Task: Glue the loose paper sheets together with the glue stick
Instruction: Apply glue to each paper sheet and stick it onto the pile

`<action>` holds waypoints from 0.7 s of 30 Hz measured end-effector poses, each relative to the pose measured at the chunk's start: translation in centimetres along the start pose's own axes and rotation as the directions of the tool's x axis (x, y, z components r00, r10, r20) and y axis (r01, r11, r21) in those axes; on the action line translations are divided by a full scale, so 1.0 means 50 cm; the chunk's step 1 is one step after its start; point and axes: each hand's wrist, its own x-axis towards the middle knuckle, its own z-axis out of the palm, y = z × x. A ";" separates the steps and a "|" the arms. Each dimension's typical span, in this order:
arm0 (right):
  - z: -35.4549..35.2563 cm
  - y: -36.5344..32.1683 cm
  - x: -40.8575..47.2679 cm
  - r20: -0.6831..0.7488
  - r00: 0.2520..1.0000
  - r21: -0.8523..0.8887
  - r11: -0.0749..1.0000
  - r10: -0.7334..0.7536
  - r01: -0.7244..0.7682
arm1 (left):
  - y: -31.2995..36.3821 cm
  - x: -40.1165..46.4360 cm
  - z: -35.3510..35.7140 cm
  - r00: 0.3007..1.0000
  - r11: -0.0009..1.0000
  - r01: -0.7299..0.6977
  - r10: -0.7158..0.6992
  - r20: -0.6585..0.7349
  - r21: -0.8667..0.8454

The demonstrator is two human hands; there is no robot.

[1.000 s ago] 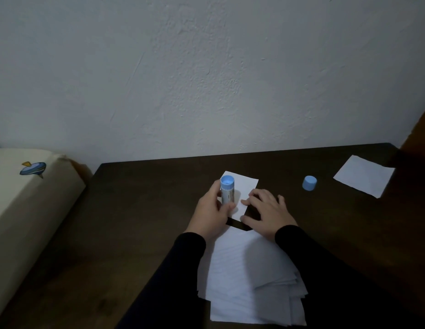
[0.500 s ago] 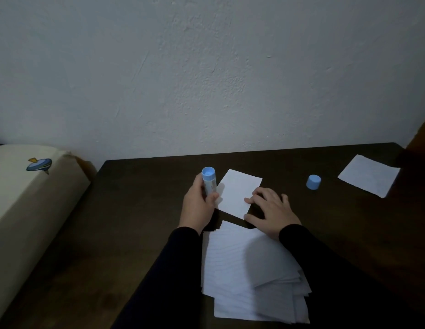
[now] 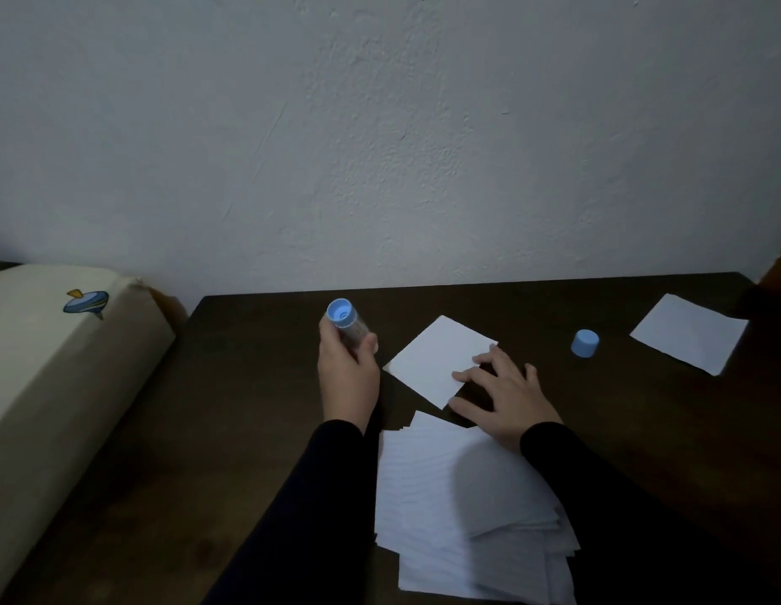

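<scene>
My left hand grips a blue glue stick, held up with its blue end toward me, left of a small white paper sheet. My right hand rests with spread fingers on that sheet's right corner, holding it flat on the dark wooden table. A stack of several loose white sheets lies nearer to me, partly under my right sleeve. The glue stick's blue cap stands on the table to the right. Another white sheet lies at the far right.
A cream-coloured box-like object with a small blue spinning-top picture stands beside the table's left edge. A rough white wall rises behind the table. A brown wooden piece shows at the right edge.
My left hand has lifted the glue stick off the small sheet and carried it to the left. The small sheet is now fully uncovered on its left side. My right hand stays on it.
</scene>
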 end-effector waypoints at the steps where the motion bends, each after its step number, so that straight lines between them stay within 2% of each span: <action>1: -0.001 0.000 -0.005 -0.012 1.000 0.005 1.000 -0.006 0.006 | 0.000 -0.002 0.002 1.000 1.000 0.007 -0.007 0.016 0.002; 4: -0.002 -0.001 -0.018 -0.078 0.996 0.019 0.999 -0.040 0.042 | -0.003 -0.009 0.008 0.998 1.000 -0.004 0.002 0.068 0.021; 6: 0.003 0.001 -0.014 -0.132 0.991 -0.010 1.000 -0.002 0.001 | -0.003 -0.012 0.012 0.995 0.999 -0.027 0.024 0.100 0.031; 10: 0.015 0.005 0.007 -0.069 0.990 -0.093 0.987 0.125 -0.131 | 0.001 -0.015 0.017 0.989 0.999 -0.024 0.018 0.144 0.039; 16: 0.014 0.012 -0.013 -0.271 0.962 -0.018 0.999 -0.045 0.042 | -0.003 -0.017 0.022 0.984 0.998 -0.038 0.029 0.174 0.048; 21: 0.016 0.016 -0.001 -0.138 0.990 -0.077 0.997 0.004 -0.015 | 0.000 -0.025 0.024 0.965 0.997 -0.065 0.053 0.256 0.036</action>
